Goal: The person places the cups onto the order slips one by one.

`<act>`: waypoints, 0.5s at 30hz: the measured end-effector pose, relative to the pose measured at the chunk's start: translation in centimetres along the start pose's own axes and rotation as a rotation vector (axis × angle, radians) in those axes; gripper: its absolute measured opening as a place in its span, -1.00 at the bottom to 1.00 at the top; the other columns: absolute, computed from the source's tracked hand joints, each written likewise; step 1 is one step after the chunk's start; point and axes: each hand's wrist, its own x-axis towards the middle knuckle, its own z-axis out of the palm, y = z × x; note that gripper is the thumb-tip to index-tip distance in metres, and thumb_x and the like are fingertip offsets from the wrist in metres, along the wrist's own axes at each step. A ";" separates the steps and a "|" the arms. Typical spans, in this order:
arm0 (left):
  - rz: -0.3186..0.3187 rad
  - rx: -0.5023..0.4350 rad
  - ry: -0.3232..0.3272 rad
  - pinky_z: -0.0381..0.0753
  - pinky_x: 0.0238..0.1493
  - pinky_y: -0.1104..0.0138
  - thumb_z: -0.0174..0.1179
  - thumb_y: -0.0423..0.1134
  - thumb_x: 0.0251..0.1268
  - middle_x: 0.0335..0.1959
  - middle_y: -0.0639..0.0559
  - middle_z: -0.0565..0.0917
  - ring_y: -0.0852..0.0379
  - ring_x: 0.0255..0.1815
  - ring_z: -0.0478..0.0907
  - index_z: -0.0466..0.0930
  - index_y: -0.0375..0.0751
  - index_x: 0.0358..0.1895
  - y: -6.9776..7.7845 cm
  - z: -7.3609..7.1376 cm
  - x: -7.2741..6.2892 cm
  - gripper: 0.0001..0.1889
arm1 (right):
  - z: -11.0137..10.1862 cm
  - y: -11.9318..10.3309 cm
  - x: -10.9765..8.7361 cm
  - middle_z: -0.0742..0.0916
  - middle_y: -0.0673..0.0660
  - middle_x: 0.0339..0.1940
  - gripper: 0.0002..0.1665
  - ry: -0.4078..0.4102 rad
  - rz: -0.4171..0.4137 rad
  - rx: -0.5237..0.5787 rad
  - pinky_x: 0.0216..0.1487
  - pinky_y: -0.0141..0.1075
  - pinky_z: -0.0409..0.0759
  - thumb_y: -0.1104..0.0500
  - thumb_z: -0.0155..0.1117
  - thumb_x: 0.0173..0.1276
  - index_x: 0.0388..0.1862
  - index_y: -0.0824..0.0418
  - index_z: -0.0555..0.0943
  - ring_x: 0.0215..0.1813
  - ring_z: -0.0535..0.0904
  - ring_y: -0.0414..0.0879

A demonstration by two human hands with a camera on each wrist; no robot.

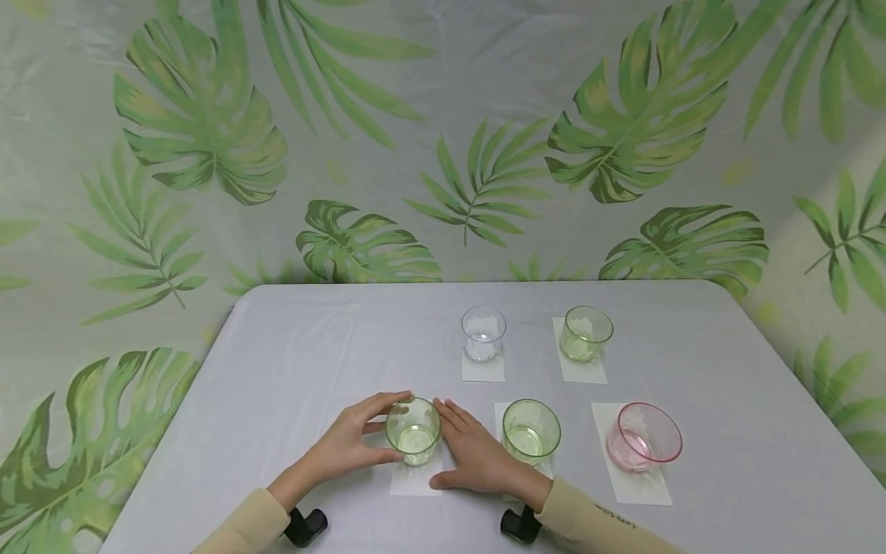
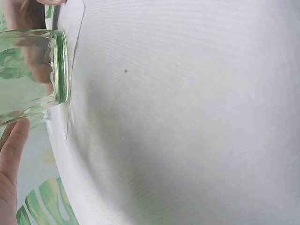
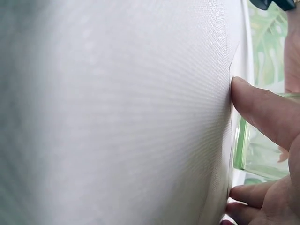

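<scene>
A green-tinted glass (image 1: 414, 431) stands upright over a white paper slip (image 1: 415, 483), nearest the left of the glasses. My left hand (image 1: 360, 435) holds it from the left, thumb at the front and fingertips at the far side. In the left wrist view, the base of this glass (image 2: 60, 68) is close over the paper. On its other side lies my right hand (image 1: 477, 454), fingertips right at the rim in the head view. The thumb (image 3: 262, 105) of that hand is spread toward me, its tip at the paper in the right wrist view.
Right of my right hand, a second green glass (image 1: 531, 431) stands on paper, partly behind the wrist. Farther right is a pink glass (image 1: 644, 437). Behind stand a clear glass (image 1: 483, 335) and another green glass (image 1: 586, 335), each on paper. A white cloth (image 1: 311, 338) covers the table.
</scene>
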 end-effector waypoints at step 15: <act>0.064 0.077 -0.009 0.51 0.11 -0.02 0.49 -0.46 -0.11 0.20 -0.32 0.43 -0.31 0.20 0.37 0.30 -0.48 0.30 2.9 -0.9 0.4 -0.19 | -0.2 -0.6 -1.2 0.25 0.37 0.44 -0.11 0.087 0.026 0.123 0.41 0.12 0.10 0.18 0.36 0.17 0.40 0.48 0.21 0.47 0.02 0.27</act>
